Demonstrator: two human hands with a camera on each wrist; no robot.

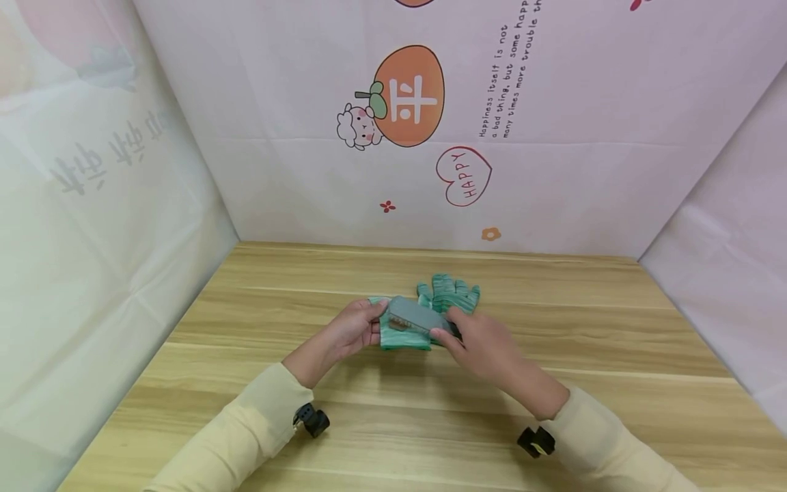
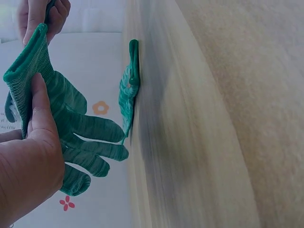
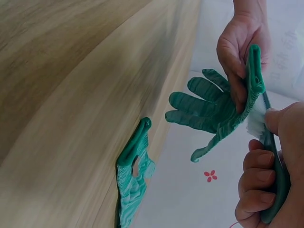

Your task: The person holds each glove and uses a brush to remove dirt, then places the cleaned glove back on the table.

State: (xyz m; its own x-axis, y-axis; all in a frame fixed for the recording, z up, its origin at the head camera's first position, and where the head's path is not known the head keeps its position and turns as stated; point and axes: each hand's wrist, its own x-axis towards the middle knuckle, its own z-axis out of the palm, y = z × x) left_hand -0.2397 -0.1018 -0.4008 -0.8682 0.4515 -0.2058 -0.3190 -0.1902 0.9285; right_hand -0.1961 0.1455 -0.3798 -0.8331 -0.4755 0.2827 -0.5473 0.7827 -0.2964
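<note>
A green knitted glove [image 1: 404, 339] is held above the table by my left hand [image 1: 353, 329], which pinches it near the cuff; its fingers dangle in the left wrist view. My right hand [image 1: 488, 347] grips the dark handle of a grey-green brush [image 1: 419, 314]. In the right wrist view the pale bristles [image 3: 256, 122] face the held glove [image 3: 225, 111] near its cuff and appear to touch it. Another green glove [image 1: 456, 294] lies on the table just beyond, with its folded cuff visible in the right wrist view.
The wood-grain table [image 1: 246, 383] spreads around both hands. A white printed sheet [image 1: 295, 184] stands behind its far edge, with more white sheets at the left and right sides. Small black devices [image 1: 312, 419] sit at both wrists.
</note>
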